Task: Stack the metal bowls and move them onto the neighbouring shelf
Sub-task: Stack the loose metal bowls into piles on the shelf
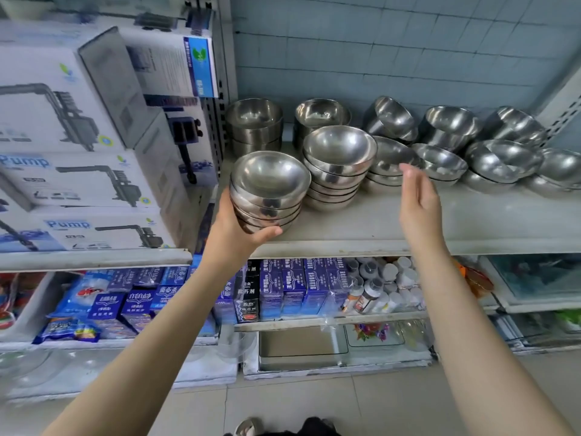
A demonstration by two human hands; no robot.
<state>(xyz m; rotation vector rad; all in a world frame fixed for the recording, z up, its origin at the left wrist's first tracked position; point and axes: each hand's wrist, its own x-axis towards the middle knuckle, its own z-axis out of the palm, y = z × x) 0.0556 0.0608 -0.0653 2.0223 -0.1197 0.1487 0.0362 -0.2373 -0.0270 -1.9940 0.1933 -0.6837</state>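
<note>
Holding a stack (pixel 268 196) of metal bowls, your left hand (pixel 234 229) cupped it from under and from the side, with the thumb along the bottom. The stack sat at the front left corner of the shelf (pixel 377 225), about 10 o'clock from the middle of the view. Four or five bowls were nested in it, mouths up.

Your right hand (pixel 419 204) was wide open and held nothing. Its fingers (pixel 408 171) pointed up toward 12 o'clock, near the low bowls (pixel 390 160) in the middle of the shelf. You could not tell if they touched.

Just at 3 o'clock from your stack stood a taller stack (pixel 338 166), very close to it. Behind, at 12 o'clock, two deep bowl stacks (pixel 254 122) stood by the wall. More bowls (pixel 503 155) lay tipped and loose along the right side of the shelf.

At 9 o'clock, the next shelf (pixel 94 259) held white pump boxes (pixel 78 177). Below were blue boxes (pixel 292 287) and small bottles (pixel 383 284).
</note>
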